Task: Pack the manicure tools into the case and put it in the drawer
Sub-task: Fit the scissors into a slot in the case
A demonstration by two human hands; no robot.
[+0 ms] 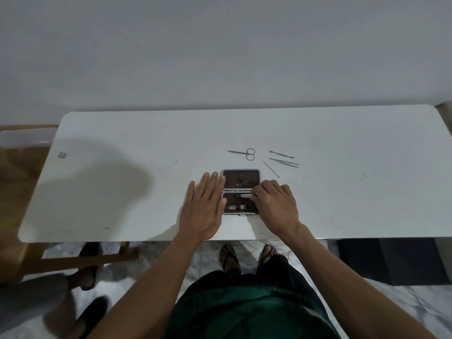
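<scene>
A small dark manicure case (241, 178) lies open and flat on the white table (122, 182), with two halves. A nail clipper (236, 207) sits in the near half. My left hand (204, 207) lies flat and open against the case's left edge. My right hand (275, 204) pinches a small silver tool (245, 195) over the near half. Beyond the case lie scissors (244, 153), a cuticle pusher (281, 154), tweezers (283, 162) and a thin pick (271, 169).
A wooden stool or chair (22, 182) stands left of the table with a clear container (27, 135) on it. Another person's legs and dark shoes (90, 265) are at the lower left. A dark box (391, 260) sits under the table's right side.
</scene>
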